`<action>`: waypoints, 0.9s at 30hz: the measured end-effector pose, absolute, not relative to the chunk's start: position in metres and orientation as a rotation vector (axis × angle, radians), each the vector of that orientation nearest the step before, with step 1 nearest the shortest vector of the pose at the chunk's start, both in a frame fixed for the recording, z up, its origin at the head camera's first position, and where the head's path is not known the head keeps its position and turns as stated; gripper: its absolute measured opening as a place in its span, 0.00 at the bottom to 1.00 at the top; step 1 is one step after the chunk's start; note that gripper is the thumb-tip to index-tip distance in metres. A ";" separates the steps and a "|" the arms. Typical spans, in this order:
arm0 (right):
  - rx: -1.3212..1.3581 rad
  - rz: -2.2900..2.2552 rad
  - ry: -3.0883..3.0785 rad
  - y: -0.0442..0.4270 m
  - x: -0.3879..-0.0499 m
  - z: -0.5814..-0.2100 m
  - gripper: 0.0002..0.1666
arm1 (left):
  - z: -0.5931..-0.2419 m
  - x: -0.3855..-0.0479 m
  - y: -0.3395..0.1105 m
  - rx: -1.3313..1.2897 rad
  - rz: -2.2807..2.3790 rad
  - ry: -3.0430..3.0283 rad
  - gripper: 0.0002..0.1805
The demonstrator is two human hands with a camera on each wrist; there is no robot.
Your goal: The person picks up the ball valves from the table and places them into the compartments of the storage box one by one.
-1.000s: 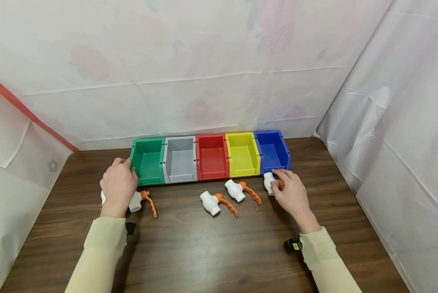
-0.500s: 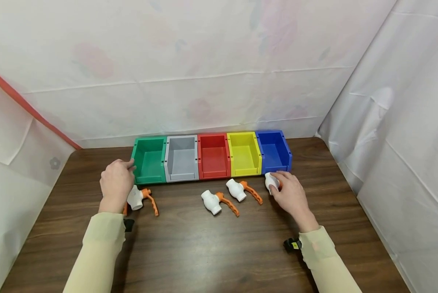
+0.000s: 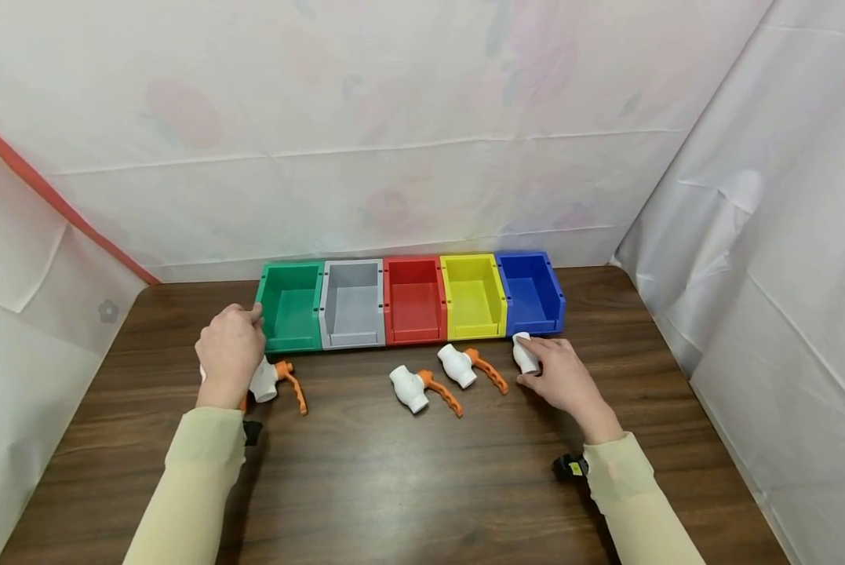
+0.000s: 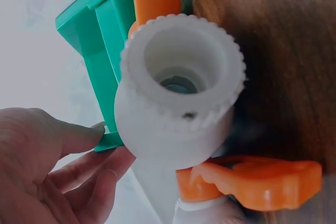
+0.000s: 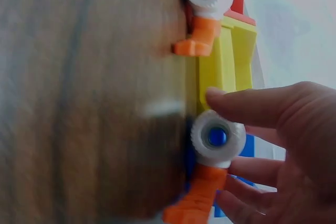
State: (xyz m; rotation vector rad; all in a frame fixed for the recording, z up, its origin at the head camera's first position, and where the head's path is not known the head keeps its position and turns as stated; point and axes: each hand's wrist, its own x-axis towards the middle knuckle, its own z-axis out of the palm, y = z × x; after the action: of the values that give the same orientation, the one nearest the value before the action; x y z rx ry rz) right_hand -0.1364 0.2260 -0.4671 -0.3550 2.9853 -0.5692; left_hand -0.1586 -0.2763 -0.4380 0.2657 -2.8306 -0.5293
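Observation:
My left hand (image 3: 229, 349) pinches the near-left edge of the green bin (image 4: 100, 51) between thumb and fingers. Below that hand lies a white ball valve (image 3: 263, 383) with an orange lever; another valve is mostly hidden by the hand. At the right, my right hand (image 3: 562, 377) has thumb and fingers around the white body of a ball valve (image 3: 525, 355), just in front of the blue bin (image 3: 531, 302). Its orange lever (image 5: 197, 195) shows in the right wrist view but is hidden in the head view.
Grey (image 3: 353, 302), red (image 3: 415, 302) and yellow (image 3: 474, 298) bins join the green and blue ones in a row. Two more ball valves, one nearer (image 3: 409, 390) and one farther (image 3: 457, 366), lie before them on the wooden table (image 3: 394, 486). White curtains stand behind and beside.
The fingers of my right hand have shifted around the valve, covering its lever in the head view. My left hand keeps to the green bin. The view has moved slightly.

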 end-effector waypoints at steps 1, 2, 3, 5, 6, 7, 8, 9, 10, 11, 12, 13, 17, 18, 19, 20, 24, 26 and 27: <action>-0.381 -0.560 2.976 0.228 -0.137 -0.466 0.40 | -0.438 -0.159 -0.276 0.265 -0.531 -2.828 0.16; -0.396 -0.553 2.968 0.229 -0.138 -0.465 0.39 | -0.439 -0.159 -0.277 0.266 -0.531 -2.827 0.16; -0.410 -0.549 2.960 0.230 -0.139 -0.464 0.39 | -0.439 -0.160 -0.277 0.267 -0.532 -2.827 0.16; -0.426 -0.544 2.946 0.232 -0.141 -0.462 0.38 | -0.438 -0.160 -0.277 0.276 -0.542 -2.829 0.17; -0.423 -0.541 2.937 0.232 -0.141 -0.461 0.37 | -0.437 -0.160 -0.277 0.279 -0.546 -2.831 0.17; -0.422 -0.542 2.928 0.233 -0.141 -0.460 0.37 | -0.436 -0.160 -0.278 0.281 -0.551 -2.835 0.17; -0.413 -0.541 2.919 0.233 -0.141 -0.460 0.37 | -0.436 -0.160 -0.278 0.284 -0.555 -2.840 0.17; -0.413 -0.536 2.914 0.234 -0.141 -0.460 0.37 | -0.435 -0.160 -0.278 0.288 -0.562 -2.845 0.17; -0.413 -0.532 2.911 0.234 -0.141 -0.460 0.37 | -0.435 -0.160 -0.278 0.293 -0.567 -2.850 0.17; -0.414 -0.526 2.910 0.234 -0.141 -0.460 0.37 | -0.435 -0.160 -0.278 0.296 -0.570 -2.855 0.17; -0.416 -0.521 2.912 0.235 -0.141 -0.460 0.37 | -0.435 -0.161 -0.278 0.298 -0.575 -2.858 0.17; -0.420 -0.518 2.915 0.234 -0.141 -0.460 0.37 | -0.435 -0.161 -0.278 0.301 -0.579 -2.861 0.17; -0.424 -0.520 2.920 0.234 -0.140 -0.459 0.36 | -0.434 -0.161 -0.280 0.312 -0.586 -2.874 0.18; -0.422 -0.527 2.918 0.233 -0.140 -0.459 0.36 | -0.434 -0.161 -0.280 0.312 -0.586 -2.876 0.18; -0.417 -0.530 2.916 0.233 -0.140 -0.459 0.35 | -0.434 -0.161 -0.280 0.312 -0.584 -2.879 0.18; -0.412 -0.537 2.914 0.234 -0.140 -0.460 0.35 | -0.435 -0.162 -0.280 0.311 -0.583 -2.880 0.18; -0.398 -0.572 2.916 0.233 -0.140 -0.460 0.34 | -0.436 -0.161 -0.281 0.289 -0.568 -2.880 0.18; -0.388 -0.589 2.926 0.233 -0.140 -0.460 0.34 | -0.437 -0.161 -0.282 0.280 -0.563 -2.878 0.18; -0.385 -0.596 2.931 0.233 -0.140 -0.460 0.34 | -0.437 -0.161 -0.282 0.280 -0.561 -2.879 0.18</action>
State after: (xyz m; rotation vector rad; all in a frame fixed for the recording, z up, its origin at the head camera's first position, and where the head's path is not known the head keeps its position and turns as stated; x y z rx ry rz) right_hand -0.1399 0.2333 -0.4597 -0.3855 2.9314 -0.5956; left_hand -0.1609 -0.2819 -0.4367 0.2798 -2.8791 -0.5611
